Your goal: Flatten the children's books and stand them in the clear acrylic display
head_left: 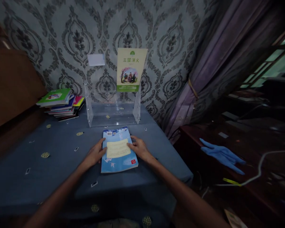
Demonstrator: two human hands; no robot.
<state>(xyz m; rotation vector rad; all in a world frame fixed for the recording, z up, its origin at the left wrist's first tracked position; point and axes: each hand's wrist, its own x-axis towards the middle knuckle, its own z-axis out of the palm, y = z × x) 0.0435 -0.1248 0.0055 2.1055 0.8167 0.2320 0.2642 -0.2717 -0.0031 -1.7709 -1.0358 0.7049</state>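
Dark-blue cloth-covered table: it is filling the near middle of the room, its cloth showing scattered yellow ovals and small black-and-white rectangles.
Left hand: it is holding the left edge of a light-blue rectangular paperback book, the thumb resting on top; how far the other fingers are reaching underneath, I cannot tell.
Right hand: it is holding the opposite edge, thumb on top, the fingers bending around the side.
Book in hand: it is sitting between the 2 hands over the table, showing a cream text panel, a barcode near its far edge and a red square at its near right corner.
Limp blue glove: it is lying on a dark reddish surface to the right, near a thin white cable.
Clear plastic stand: it is standing beyond the book.
Cream-and-green illustrated book: it is showing its front upright, above the stand's right part.
Stack of colourful books: it is rising unevenly at the far left.
Grey damask-patterned wallpaper: it is backing everything, a tied purple curtain hanging at its right.
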